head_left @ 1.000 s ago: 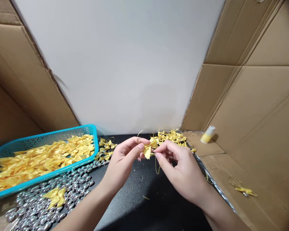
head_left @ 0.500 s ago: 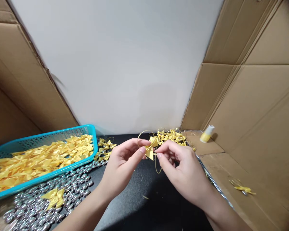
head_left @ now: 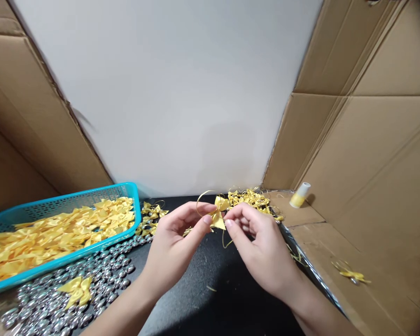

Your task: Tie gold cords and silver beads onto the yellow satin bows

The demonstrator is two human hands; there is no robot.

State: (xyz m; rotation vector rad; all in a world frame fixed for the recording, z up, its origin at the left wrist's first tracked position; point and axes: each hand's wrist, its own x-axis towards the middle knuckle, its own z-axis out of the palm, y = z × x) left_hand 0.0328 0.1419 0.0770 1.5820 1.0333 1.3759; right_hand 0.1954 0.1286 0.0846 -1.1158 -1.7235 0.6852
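Note:
Between the thumb and fingers of my left hand (head_left: 184,233) is a yellow ribbon bow (head_left: 220,212), held above the black work surface (head_left: 203,289). A thin gold cord (head_left: 199,201) loops up from the bow on the left, and a strand of it hangs below on the right. My right hand (head_left: 257,238) is closed in a pinch at the bow's right side, on the gold cord; its fingertips partly hide the spot.
A turquoise basket (head_left: 137,205) of yellow bows stands at left. Silver beads (head_left: 115,266) lie before it, one bow (head_left: 76,290) on them. Corded bows (head_left: 252,200) are heaped behind my hands. A thread spool (head_left: 300,195) and another bow (head_left: 353,276) sit on cardboard at right.
The bow has turned so more of its upper loop shows. My right fingertips remain at its right side, and the hanging cord strand has shifted slightly left and up.

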